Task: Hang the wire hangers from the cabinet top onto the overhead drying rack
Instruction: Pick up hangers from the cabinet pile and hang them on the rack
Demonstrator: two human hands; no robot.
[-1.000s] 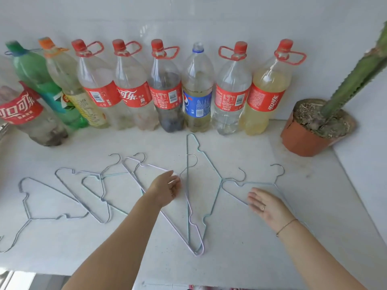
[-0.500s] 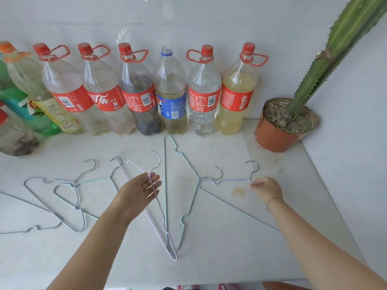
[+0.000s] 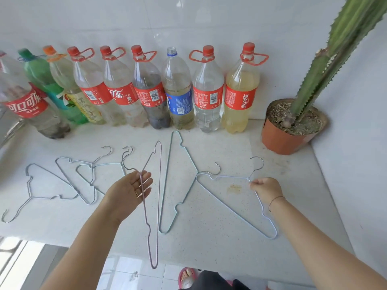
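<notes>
Several wire hangers lie on the white speckled cabinet top (image 3: 219, 237). My left hand (image 3: 129, 191) holds a pink hanger (image 3: 154, 264) by its neck, the wire running across my fingers. This hanger is raised and its lower end reaches past the front edge. My right hand (image 3: 266, 189) pinches the neck of a light blue hanger (image 3: 230, 176) just under its hook; the hanger lies flat. A teal hanger (image 3: 166, 181) lies between my hands. More grey-blue hangers (image 3: 91, 164) overlap at the left. No drying rack is in view.
A row of large plastic bottles (image 3: 150, 95) stands along the back wall. A potted cactus (image 3: 289, 130) sits in the back right corner against the side wall. Below the front edge, tiled floor and a sandalled foot (image 3: 186, 278) are in view.
My left hand has lifted the pink hanger off the counter and swung it upright. My right hand moved from lying flat to pinching the light blue hanger's neck.
</notes>
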